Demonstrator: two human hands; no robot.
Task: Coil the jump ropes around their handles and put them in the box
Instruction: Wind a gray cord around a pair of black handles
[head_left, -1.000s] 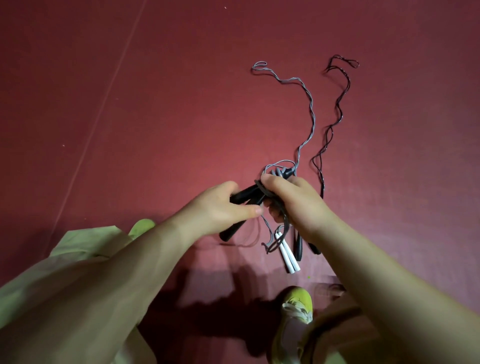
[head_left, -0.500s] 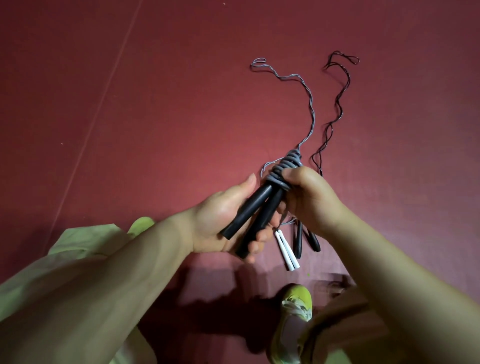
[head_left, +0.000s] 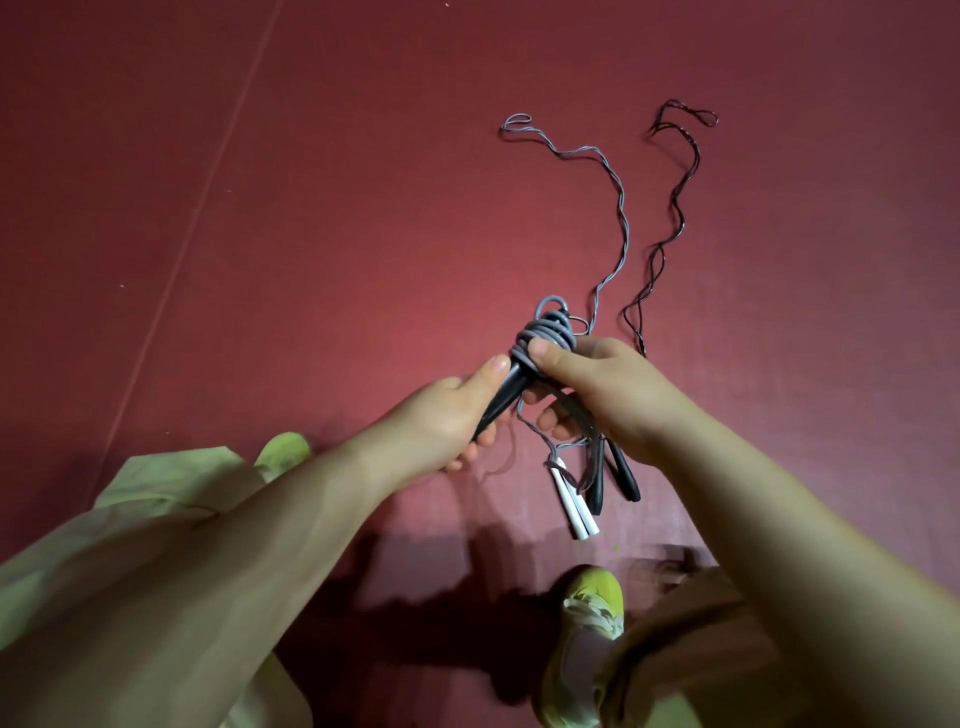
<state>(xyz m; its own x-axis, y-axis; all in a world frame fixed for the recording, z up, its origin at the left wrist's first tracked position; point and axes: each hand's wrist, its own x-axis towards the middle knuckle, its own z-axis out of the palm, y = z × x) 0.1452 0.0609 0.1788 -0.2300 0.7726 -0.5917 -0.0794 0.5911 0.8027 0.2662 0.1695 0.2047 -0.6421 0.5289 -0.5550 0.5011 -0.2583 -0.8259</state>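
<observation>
Coils of grey rope sit bunched around the top of a pair of black handles, held up over the red floor. The left hand has its fingers curled round the lower part of those handles, thumb laid along them. The right hand pinches the wound bundle, thumb pressed on the coils and fingers curled behind, with a loose run of the same rope passing under its palm.

Main risk, as I judge it: the coils look loosely stacked near the handle tips, so if the right thumb lifts before the free end is tucked, the turns could spring off the top and unwind.

Second risk is tangling. Below the hands lie two white handles and another pair of dark handles, close together on the floor toward the near edge of the view. A thin grey cord and a thin dark cord trail away across the floor toward the far side. The grey cord's near end runs up just beside the bundle; whether it touches the coils I cannot tell. A pull on the wrong strand could drag the others along or knot them.

No box is in view, so the finished bundle would have to be carried out of sight, where a slack grip could let it loosen.
</observation>
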